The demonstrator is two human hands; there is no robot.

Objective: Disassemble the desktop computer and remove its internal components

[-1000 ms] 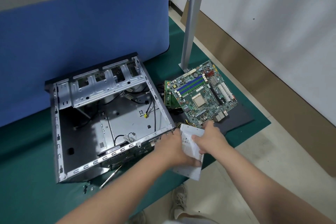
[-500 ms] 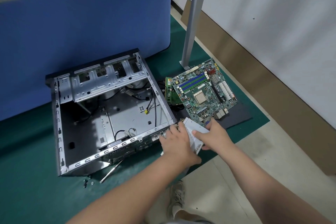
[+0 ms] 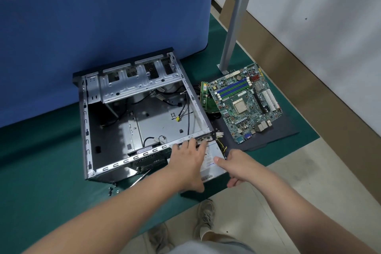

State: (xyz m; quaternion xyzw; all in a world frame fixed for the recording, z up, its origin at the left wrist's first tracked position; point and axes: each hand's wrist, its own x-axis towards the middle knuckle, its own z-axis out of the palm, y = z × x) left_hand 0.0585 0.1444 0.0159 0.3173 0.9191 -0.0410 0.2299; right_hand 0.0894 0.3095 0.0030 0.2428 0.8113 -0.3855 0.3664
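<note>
Computer case (image 3: 132,121) lies open on the green desk (image 3: 41,171), mostly gutted: loose cables (image 3: 185,113) and the drive cage (image 3: 136,84) are left inside. Motherboard (image 3: 245,103) is already out, lying on a dark mat (image 3: 278,134) right of the case, memory sticks (image 3: 204,97) beside it. Power supply (image 3: 212,163) sits at the case's near right corner, outside it, wires trailing. Left hand (image 3: 185,163) lies flat on it, fingers straight, reaching the case rim. Right hand (image 3: 237,165) grips its right edge, thumb on top. Screwdriver (image 3: 140,178) and screws (image 3: 112,189) lie near the case front. Judged nearly done; cables and cage remain.
</note>
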